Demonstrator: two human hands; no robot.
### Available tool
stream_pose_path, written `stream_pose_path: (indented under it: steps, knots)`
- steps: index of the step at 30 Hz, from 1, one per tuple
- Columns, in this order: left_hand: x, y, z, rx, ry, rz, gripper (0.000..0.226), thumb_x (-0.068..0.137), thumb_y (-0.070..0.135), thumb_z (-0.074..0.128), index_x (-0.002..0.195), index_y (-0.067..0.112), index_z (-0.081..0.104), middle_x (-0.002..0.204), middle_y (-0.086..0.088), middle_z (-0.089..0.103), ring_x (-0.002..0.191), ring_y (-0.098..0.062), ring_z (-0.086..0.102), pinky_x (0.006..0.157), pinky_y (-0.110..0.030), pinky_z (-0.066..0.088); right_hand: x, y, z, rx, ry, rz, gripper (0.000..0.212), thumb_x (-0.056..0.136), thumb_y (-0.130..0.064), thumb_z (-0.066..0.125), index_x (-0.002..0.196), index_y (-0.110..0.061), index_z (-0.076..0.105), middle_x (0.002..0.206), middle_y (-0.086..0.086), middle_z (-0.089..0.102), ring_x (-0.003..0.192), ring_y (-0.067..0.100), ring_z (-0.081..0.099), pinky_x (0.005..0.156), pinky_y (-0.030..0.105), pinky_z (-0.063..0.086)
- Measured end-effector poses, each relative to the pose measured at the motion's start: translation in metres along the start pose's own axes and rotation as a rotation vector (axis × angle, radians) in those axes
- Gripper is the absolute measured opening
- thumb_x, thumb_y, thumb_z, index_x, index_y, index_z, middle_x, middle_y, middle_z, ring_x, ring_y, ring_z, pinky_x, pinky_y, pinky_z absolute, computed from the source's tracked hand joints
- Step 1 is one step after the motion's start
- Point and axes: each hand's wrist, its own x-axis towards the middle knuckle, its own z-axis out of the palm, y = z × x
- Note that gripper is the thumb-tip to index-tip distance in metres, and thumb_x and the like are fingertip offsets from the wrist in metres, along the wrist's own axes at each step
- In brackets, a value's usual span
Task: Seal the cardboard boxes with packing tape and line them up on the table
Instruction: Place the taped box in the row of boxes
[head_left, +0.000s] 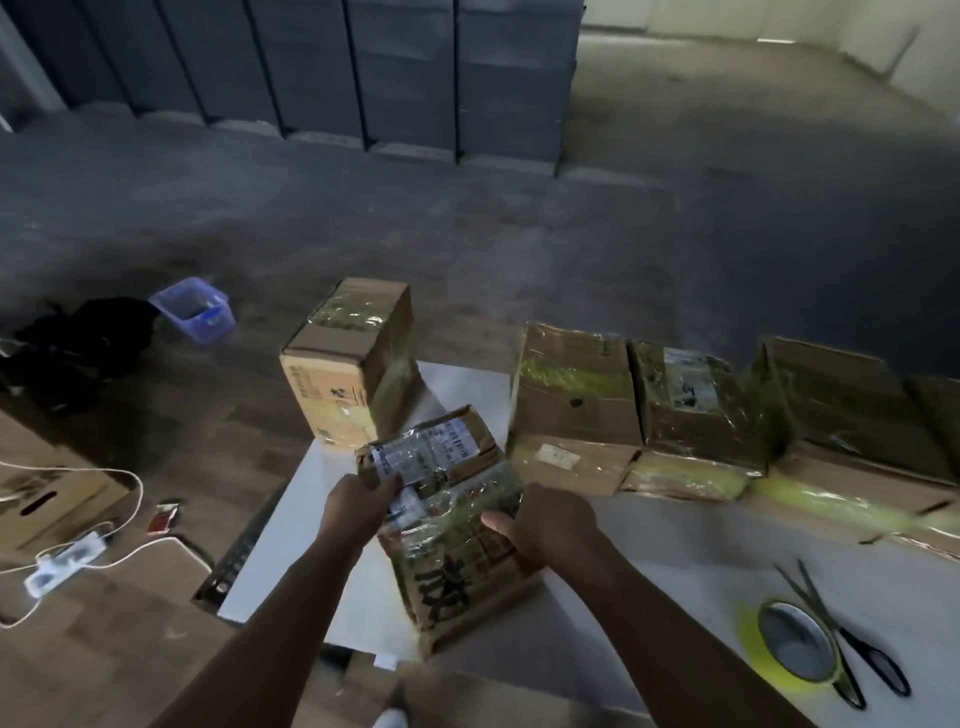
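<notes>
Both left hand (363, 506), right hand (545, 519) gripping box (457, 571) (front table (291, 545) edge close)

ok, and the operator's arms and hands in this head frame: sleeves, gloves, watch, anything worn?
Nothing worn that shows. The left forearm and right forearm are bare from the frame's bottom edge to the wrists: no sleeves, cuffs, watch or bands. The left hand and right hand are ungloved. The frame is dim and slightly blurred, so a thin ring cannot be ruled out.

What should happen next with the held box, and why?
Probably push the held box forward into the gap beside the row of boxes: it looks taped already, left hand and right hand grip it, and the tape roll lies aside.
</notes>
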Motion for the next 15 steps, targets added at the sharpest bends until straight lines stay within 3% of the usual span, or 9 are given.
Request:
stream_pose_path:
  steps: [4,6,10,13,15]
  knots:
    - [0.038,0.004,-0.014,-0.056,-0.122,0.066,0.011,0.091,0.022,0.064,0.087,0.013,0.067,0.082,-0.006,0.073,0.076,-0.020,0.070,0.071,-0.036,0.055,0.012,-0.030,-0.006,-0.121,-0.051,0.050,0.076,0.089,-0.073,0.032,0.112,-0.008,0.063,0.117,0.009,0.064,0.108,0.025,0.061,0.081,0.031,0.042]
    - [0.049,0.005,-0.016,-0.039,-0.160,0.125,0.008,0.091,0.023,0.063,0.092,0.017,0.068,0.085,-0.001,0.073,0.076,-0.015,0.070,0.068,-0.033,0.055,0.016,-0.039,-0.013,-0.107,-0.108,0.101,0.071,0.089,-0.071,0.034,0.109,-0.010,0.062,0.119,0.009,0.064,0.109,0.024,0.062,0.084,0.030,0.044]
    - [0.059,0.006,-0.014,-0.025,-0.274,0.239,0.007,0.092,0.022,0.060,0.095,0.025,0.065,0.087,0.005,0.073,0.077,-0.008,0.070,0.072,-0.033,0.057,0.016,-0.044,-0.019,-0.048,-0.152,0.205,0.057,0.089,-0.070,0.039,0.077,-0.016,0.052,0.115,0.009,0.067,0.105,0.024,0.065,0.089,0.029,0.046]
    - [0.064,0.014,-0.013,-0.046,-0.317,0.341,0.018,0.088,0.011,0.060,0.092,0.029,0.063,0.087,0.004,0.071,0.076,-0.007,0.068,0.068,-0.030,0.058,0.020,-0.048,-0.019,0.022,-0.125,0.264,0.058,0.089,-0.070,0.038,0.064,-0.018,0.041,0.094,0.005,0.071,0.087,0.020,0.070,0.084,0.027,0.048]
    - [0.068,0.016,-0.012,-0.073,-0.337,0.419,0.026,0.085,0.004,0.060,0.095,0.027,0.064,0.088,0.004,0.072,0.076,-0.005,0.068,0.063,-0.022,0.056,0.022,-0.054,-0.016,0.045,-0.113,0.295,0.061,0.089,-0.070,0.036,0.063,-0.016,0.045,0.078,0.004,0.067,0.080,0.020,0.068,0.082,0.028,0.049]
